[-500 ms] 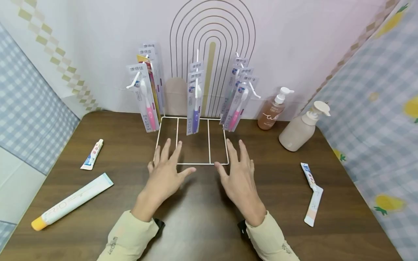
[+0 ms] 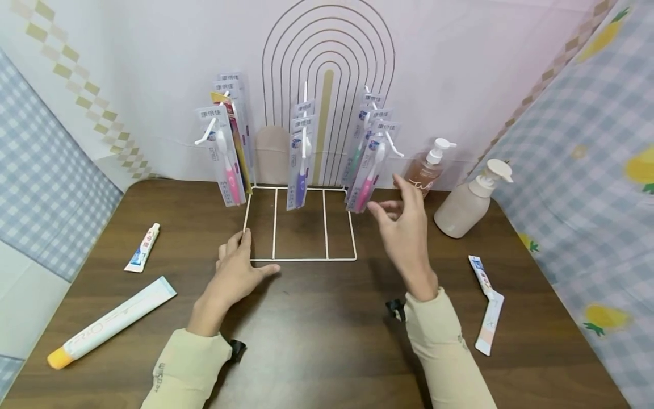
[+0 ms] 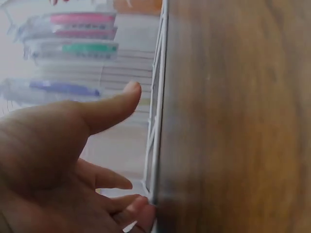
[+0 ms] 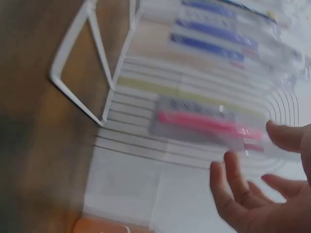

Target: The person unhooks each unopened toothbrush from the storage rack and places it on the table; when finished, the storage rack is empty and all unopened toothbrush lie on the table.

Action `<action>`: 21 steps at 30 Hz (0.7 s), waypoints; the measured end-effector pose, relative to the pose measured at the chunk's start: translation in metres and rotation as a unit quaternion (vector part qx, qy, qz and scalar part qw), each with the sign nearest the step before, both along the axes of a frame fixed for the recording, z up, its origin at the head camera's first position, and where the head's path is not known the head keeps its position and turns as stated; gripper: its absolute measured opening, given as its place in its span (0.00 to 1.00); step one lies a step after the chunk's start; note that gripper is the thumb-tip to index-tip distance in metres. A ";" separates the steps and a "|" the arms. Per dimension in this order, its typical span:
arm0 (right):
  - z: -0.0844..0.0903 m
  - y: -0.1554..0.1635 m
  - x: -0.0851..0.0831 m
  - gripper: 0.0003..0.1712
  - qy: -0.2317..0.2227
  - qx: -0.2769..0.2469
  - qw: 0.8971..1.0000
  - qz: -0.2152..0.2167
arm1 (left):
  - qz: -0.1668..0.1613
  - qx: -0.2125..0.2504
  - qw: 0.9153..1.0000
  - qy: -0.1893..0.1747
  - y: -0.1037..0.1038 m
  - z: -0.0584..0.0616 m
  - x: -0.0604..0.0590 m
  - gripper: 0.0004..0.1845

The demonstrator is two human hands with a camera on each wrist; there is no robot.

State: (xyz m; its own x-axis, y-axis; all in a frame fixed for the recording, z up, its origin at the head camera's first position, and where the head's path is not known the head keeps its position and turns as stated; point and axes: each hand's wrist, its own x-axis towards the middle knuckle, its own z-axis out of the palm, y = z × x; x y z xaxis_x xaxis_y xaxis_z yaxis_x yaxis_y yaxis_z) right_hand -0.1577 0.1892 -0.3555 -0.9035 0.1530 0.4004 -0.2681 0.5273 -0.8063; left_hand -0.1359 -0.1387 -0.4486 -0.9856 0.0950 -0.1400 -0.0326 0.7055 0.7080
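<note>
A white wire rack (image 2: 301,259) stands at the back of the brown table, with packaged toothbrushes hanging in three groups on its hooks. My left hand (image 2: 239,262) lies flat on the table at the rack base's front left corner, fingers (image 3: 141,206) touching the wire (image 3: 158,107). My right hand (image 2: 395,207) is raised off the table with fingers loosely spread, holding nothing, just right of the right-hand group. The pink toothbrush pack (image 2: 367,182) hangs nearest it. In the right wrist view, that pink pack (image 4: 204,122) sits just beyond the fingertips (image 4: 232,167), not touched.
A small toothpaste tube (image 2: 144,247) and a long white tube (image 2: 111,322) lie at the left. Two more tubes (image 2: 482,274) (image 2: 489,326) lie at the right. An amber pump bottle (image 2: 426,170) and a beige pump bottle (image 2: 467,204) stand at the back right.
My right hand has lifted off the table and moved up and right toward the right-hand toothbrush packs. My left hand has slid left to the rack's front left corner.
</note>
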 end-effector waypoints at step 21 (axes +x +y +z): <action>0.025 -0.005 -0.040 0.10 0.013 -0.147 0.988 0.038 | 0.021 0.051 0.998 0.020 -0.021 -0.016 -0.011 0.49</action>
